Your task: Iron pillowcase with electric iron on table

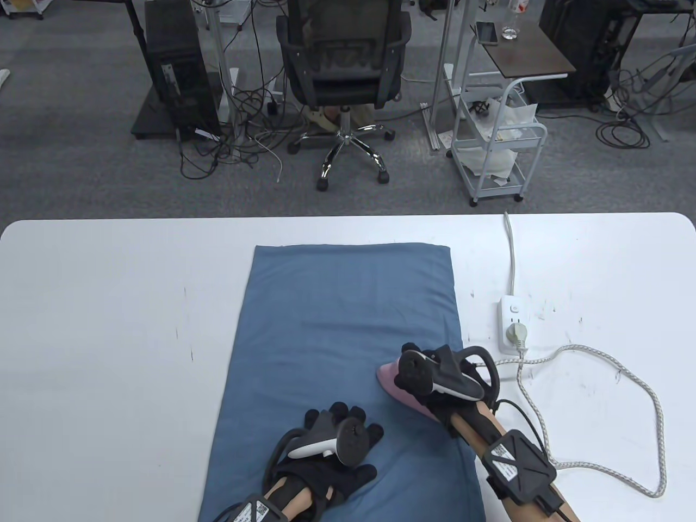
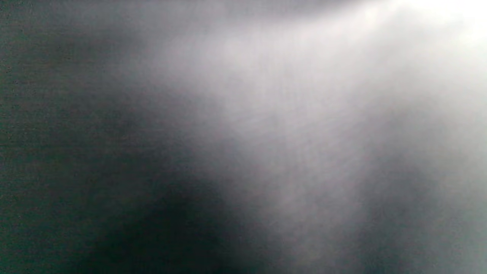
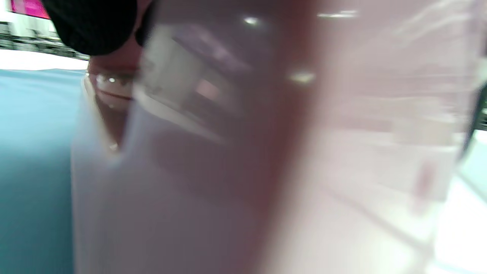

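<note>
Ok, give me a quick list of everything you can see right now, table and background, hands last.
pillowcase: one, blue, flat mid-table
iron: one, pink, on the pillowcase's right edge
power strip: one, white, right of the pillowcase, plug in it
braided cord: one, white-grey, looped on the table's right
table: one, white
office chair: one, black, behind the table
cart: one, white, back right
left hand: black glove, resting on the pillowcase
right hand: black glove, gripping the iron

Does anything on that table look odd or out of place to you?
Nothing much. The blue pillowcase lies flat, the pink iron sits on its right edge under the right hand, and its cord loops loosely across the table.
</note>
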A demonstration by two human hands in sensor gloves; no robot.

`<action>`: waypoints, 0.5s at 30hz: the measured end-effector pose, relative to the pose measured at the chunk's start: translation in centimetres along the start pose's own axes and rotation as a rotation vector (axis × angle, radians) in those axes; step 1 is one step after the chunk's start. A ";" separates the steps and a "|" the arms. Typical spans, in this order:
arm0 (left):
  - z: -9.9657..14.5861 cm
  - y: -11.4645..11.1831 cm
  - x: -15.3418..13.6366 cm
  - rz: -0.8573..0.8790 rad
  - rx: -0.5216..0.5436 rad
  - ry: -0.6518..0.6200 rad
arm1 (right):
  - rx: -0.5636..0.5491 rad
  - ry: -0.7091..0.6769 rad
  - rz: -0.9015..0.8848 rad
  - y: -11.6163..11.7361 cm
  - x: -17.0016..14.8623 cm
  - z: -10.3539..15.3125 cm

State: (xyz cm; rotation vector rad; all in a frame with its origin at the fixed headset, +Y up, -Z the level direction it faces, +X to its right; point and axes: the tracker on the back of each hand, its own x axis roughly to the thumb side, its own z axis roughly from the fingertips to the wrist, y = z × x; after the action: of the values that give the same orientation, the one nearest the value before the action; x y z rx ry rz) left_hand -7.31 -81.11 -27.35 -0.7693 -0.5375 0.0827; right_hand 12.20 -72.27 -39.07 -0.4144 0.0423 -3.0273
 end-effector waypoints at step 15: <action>-0.1 0.0 -0.1 0.006 0.000 -0.002 | 0.027 0.036 -0.134 -1.5 -0.4 -1.2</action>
State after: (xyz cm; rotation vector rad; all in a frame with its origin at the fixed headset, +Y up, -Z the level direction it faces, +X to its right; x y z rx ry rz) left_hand -7.35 -81.19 -27.41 -0.7710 -0.5376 0.0892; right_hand 12.14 -70.71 -40.26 -0.3748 -0.0246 -3.1635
